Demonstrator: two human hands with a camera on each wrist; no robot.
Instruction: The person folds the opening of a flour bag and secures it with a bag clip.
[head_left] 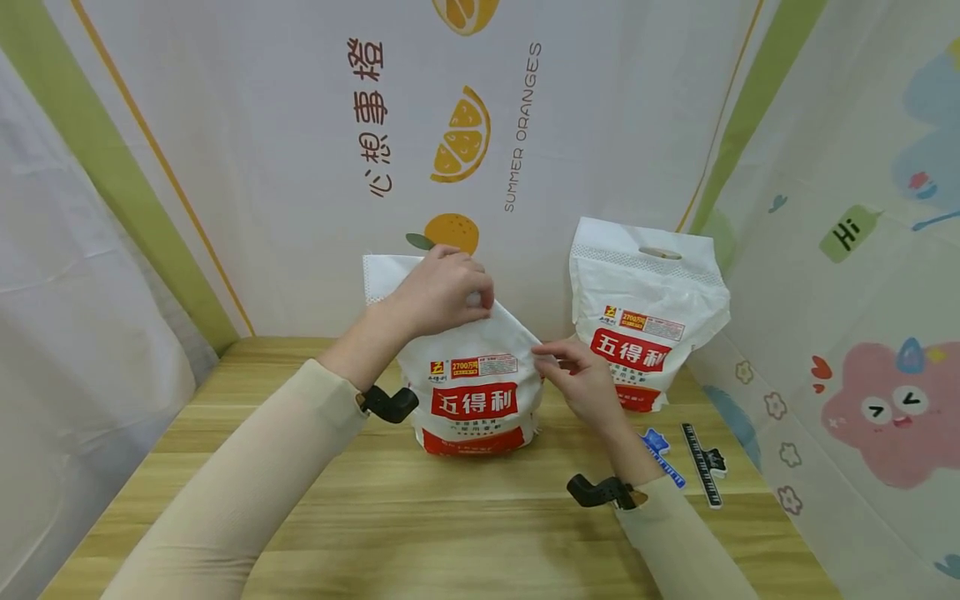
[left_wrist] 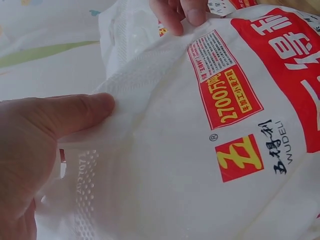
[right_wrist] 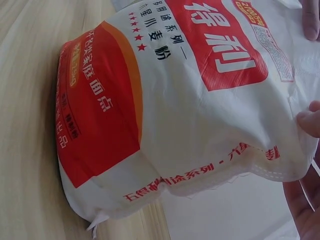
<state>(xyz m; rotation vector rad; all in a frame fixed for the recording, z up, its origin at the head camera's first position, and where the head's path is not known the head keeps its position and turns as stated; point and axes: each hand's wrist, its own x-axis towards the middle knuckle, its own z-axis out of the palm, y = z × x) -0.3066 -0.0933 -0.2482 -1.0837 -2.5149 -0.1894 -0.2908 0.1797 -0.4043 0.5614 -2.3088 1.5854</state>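
Observation:
A white and red flour bag (head_left: 472,404) stands upright on the wooden table, its top band folded down at the right. My left hand (head_left: 442,292) grips the bag's top edge; in the left wrist view the thumb (left_wrist: 85,112) presses on the white band while the other fingers are mostly behind it. At the upper right corner, my right hand (head_left: 581,379) pinches the folded edge. The right wrist view shows the thumb (right_wrist: 310,122) on the front and fingers behind. A second flour bag (head_left: 633,308) stands behind to the right.
A blue clip (head_left: 667,458) and a black clip (head_left: 703,467) lie on the table (head_left: 420,525) at the right, by my right forearm. A white printed curtain (head_left: 285,167) hangs behind the table, and another cloth (head_left: 840,333) lines the right side.

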